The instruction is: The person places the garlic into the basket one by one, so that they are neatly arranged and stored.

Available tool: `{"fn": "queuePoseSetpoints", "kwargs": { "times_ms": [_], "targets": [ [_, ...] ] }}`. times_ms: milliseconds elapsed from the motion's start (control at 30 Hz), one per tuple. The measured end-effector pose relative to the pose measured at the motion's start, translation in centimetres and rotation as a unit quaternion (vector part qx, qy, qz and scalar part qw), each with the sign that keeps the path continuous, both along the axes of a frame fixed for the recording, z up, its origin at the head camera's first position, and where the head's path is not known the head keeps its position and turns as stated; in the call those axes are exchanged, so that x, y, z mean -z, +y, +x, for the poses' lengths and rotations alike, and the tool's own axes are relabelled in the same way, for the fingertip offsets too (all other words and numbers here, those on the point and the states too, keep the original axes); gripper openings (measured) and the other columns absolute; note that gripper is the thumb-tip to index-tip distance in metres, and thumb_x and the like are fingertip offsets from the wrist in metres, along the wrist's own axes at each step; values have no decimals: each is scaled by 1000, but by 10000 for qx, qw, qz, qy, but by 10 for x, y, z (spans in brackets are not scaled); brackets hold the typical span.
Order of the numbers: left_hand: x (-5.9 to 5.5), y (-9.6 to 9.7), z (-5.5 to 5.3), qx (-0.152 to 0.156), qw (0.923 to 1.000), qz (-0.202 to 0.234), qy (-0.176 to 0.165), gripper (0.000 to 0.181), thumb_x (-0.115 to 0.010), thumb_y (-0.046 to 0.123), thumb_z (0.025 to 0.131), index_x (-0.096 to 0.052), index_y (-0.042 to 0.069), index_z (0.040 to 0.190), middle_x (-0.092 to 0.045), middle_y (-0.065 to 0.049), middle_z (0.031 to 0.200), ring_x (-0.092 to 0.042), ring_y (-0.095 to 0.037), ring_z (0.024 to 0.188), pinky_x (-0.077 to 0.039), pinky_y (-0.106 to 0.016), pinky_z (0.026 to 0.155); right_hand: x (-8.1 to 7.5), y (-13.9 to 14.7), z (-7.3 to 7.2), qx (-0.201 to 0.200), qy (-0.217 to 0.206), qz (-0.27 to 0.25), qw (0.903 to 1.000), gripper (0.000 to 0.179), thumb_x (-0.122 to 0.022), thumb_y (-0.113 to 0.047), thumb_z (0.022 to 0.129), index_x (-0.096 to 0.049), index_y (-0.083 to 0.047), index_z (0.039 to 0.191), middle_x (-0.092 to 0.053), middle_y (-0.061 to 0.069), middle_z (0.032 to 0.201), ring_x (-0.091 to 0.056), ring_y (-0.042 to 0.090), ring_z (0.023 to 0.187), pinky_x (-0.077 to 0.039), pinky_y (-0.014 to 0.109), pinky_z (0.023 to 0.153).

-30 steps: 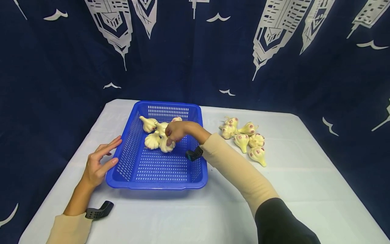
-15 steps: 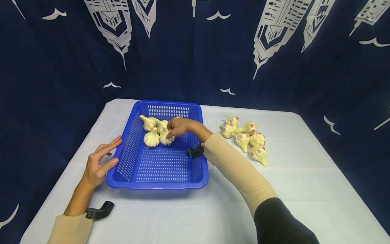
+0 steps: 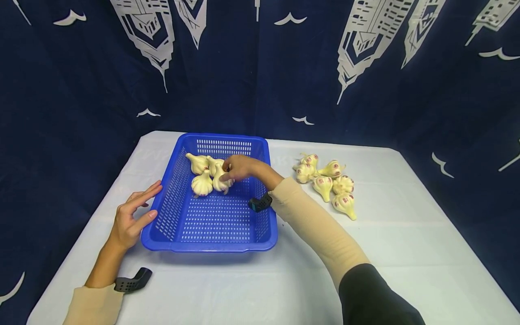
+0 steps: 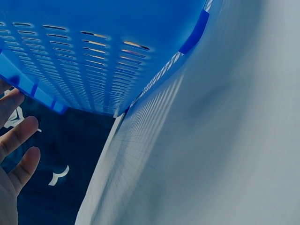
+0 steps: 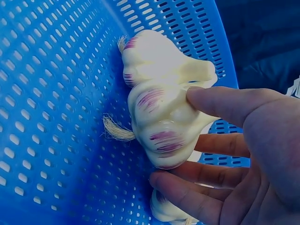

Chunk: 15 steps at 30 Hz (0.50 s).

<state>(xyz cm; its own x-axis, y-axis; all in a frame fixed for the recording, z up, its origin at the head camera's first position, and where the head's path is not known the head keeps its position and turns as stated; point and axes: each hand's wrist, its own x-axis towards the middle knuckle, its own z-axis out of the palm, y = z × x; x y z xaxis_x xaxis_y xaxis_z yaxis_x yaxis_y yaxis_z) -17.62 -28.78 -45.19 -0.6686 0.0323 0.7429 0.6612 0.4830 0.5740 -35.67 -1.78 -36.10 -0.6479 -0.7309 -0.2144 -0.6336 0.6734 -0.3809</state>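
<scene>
In the head view, a blue plastic basket (image 3: pixel 227 247) with slotted walls holds several garlic bulbs in its far half. My right hand (image 3: pixel 242 168) reaches over its right side and grips one garlic bulb (image 3: pixel 220 181). The right wrist view has the thumb on this bulb's (image 5: pixel 161 124) neck end, with fingers behind and under it. A second bulb (image 5: pixel 152 54) lies against it, and another (image 5: pixel 166 209) is partly covered by the fingers. My left hand (image 3: pixel 129 220) rests on the basket's left rim, fingers extended. Beside it sits a bulb (image 3: pixel 201 183) to the left of the gripped one.
Several more garlic bulbs (image 3: pixel 322 187) with purple marks lie clustered on the white-covered table (image 3: pixel 390 253), right of the basket. A dark blue cloth (image 3: pixel 243 67) with white print hangs behind the table. Each wrist wears a black device (image 3: pixel 133 280).
My right hand has shifted slightly toward the far side with its bulb, and the neighbouring bulb to the left sits a little farther back. The left hand and the basket stay put.
</scene>
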Motion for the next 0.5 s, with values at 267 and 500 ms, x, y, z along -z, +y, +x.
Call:
{"fn": "queuePoseSetpoints", "kwargs": {
  "times_ms": [267,500],
  "targets": [
    [0,1,0,-23,10000,-3,1,53,-57,-5,70,-63,-11,123,-58,-20,134,-55,-8,102,-38,-23,78,-7,4,2,190,26,-108,9998,47,-67,-30,93,-61,-1,129,-68,13,117,-62,20,103,-48,31,88],
    [-1,1,0,-5,10000,14,29,53,-57,-6,70,-63,-11,122,-59,-18,134,-55,-8,101,-38,-22,78,-11,7,-1,312,364,-526,9975,41,-67,-27,92,-65,1,123,-72,14,109,-66,21,97,-50,31,85]
  ]
}}
